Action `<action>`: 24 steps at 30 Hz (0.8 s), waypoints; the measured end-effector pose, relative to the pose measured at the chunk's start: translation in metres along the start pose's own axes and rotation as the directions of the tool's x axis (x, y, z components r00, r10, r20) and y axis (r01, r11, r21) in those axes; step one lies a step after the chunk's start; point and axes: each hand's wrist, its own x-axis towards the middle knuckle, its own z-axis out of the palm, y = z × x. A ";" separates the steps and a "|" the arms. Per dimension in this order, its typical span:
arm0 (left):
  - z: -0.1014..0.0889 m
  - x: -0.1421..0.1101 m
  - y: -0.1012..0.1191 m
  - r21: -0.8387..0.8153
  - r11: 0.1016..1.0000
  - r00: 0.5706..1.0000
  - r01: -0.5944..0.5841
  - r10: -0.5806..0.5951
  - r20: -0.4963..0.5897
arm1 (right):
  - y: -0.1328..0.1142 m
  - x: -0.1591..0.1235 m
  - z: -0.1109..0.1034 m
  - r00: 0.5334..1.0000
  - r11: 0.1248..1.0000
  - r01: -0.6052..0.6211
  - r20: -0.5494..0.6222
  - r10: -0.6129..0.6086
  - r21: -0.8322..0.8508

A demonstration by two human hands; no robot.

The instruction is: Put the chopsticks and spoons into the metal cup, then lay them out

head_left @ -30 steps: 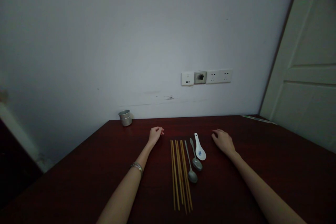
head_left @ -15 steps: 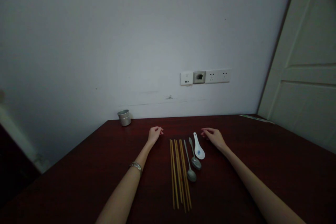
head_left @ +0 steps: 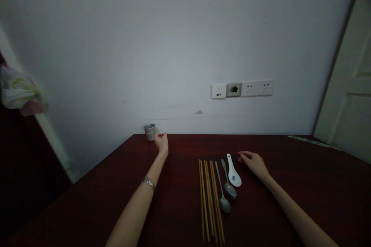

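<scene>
My left hand [head_left: 161, 143] is beside a small grey metal cup [head_left: 150, 132] at the back left of the table. Its fingers are curled in with nothing seen in them, and whether they touch the cup cannot be made out. My right hand [head_left: 255, 164] rests on the table, fingers loosely bent together and nothing visible in them. Just left of it lies a white ceramic soup spoon [head_left: 232, 171] with a blue mark. Two metal spoons [head_left: 230, 190] lie alongside, and further left are several wooden chopsticks [head_left: 209, 197], roughly parallel.
The dark red table [head_left: 179, 173] meets a pale wall [head_left: 179, 46] at the back. Sockets and switches [head_left: 242, 89] are set in the wall. A white door [head_left: 348, 115] stands at the right, with a flat strip [head_left: 313, 142] near it. A plastic bag [head_left: 19, 88] hangs at the far left.
My left hand has moved left and back, from beside the chopsticks to the cup. My right hand stays by the soup spoon. The view has turned slightly left.
</scene>
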 end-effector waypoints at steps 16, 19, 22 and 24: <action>-0.034 0.133 -0.058 0.471 0.879 0.997 -0.065 0.035 0.072 | 0.001 0.003 0.001 1.000 0.996 -0.029 -0.004 0.028 -0.090; -0.024 0.144 -0.063 0.456 0.888 0.996 -0.058 0.021 0.087 | -0.001 0.002 0.000 0.999 0.997 -0.037 -0.010 0.036 -0.073; -0.015 0.153 -0.067 0.430 0.902 0.997 -0.043 0.010 0.078 | -0.003 0.001 0.000 0.999 0.998 -0.034 -0.028 0.033 -0.047; -0.010 0.157 -0.069 0.415 0.909 0.998 -0.021 -0.008 0.067 | -0.004 0.001 0.000 0.999 0.999 -0.035 -0.040 0.034 -0.029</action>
